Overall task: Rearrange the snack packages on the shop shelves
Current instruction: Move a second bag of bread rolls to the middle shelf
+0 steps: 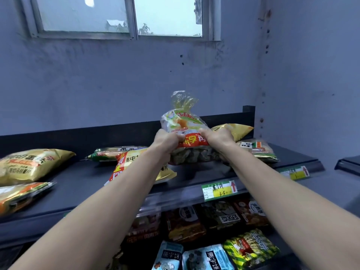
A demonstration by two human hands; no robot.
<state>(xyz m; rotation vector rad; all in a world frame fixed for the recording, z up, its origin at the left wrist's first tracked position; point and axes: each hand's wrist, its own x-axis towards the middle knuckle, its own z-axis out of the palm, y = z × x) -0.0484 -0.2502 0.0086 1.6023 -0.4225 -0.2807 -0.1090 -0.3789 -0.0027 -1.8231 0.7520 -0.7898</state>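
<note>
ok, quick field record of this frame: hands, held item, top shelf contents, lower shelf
left hand: grips the clear snack bag's left side
right hand: grips its right side
clear snack bag: upright, red band, twisted top, held over the top shelf
top shelf: dark; gold chip bag lying at left, more packets flat behind and beside the hands
price tag: green and yellow, on the shelf's front edge
lower shelf: dark, blue and green packets
</note>
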